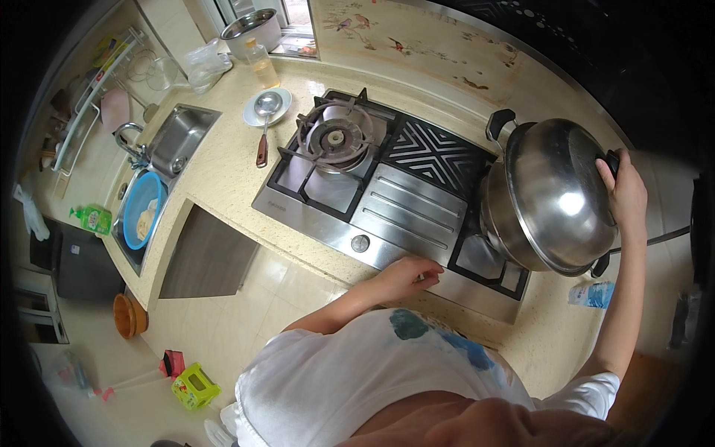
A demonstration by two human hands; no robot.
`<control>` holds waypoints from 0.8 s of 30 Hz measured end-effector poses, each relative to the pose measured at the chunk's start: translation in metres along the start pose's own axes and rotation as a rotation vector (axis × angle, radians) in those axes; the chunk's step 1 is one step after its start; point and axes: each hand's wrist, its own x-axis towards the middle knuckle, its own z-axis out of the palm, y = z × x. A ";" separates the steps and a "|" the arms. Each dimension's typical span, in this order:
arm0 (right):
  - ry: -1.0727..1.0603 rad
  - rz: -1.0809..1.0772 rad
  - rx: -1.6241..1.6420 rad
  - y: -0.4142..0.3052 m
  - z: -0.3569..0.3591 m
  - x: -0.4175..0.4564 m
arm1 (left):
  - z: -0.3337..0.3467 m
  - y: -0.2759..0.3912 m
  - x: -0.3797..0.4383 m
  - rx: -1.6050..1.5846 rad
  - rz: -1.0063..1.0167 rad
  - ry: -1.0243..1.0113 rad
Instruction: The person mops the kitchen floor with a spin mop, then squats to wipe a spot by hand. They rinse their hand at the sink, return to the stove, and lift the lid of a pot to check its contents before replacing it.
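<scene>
My right hand [627, 193] grips the black knob of a domed stainless steel lid [558, 195]. The lid sits on a large metal pot [494, 218] with black side handles, on the right burner of a gas stove [413, 207]. At the stove's front edge, by a control knob hidden beneath or beside it, rests my left hand [413, 274], fingers curled; whether it holds anything is not visible. The left burner [336, 138] has nothing on its grate. Left of the stove, a metal ladle [268, 105] with a wooden handle lies across a white plate [282, 114].
A bottle of yellowish liquid [265, 71], a plastic bag [204, 67] and a pot [252, 33] stand by the window. At left are a sink [181, 137] and a blue basin [131, 209]. A blue packet [592, 294] lies right of the stove; a green stool [195, 387] stands on the floor.
</scene>
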 end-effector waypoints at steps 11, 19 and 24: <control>0.100 0.219 0.191 0.007 -0.007 -0.020 | -0.013 -0.001 -0.014 -0.057 -0.086 -0.004; 0.297 0.107 0.632 -0.026 -0.011 -0.117 | -0.018 -0.005 -0.009 -0.032 -0.119 -0.140; 0.162 0.317 0.765 -0.049 0.019 -0.212 | -0.014 -0.006 0.006 -0.041 -0.113 -0.271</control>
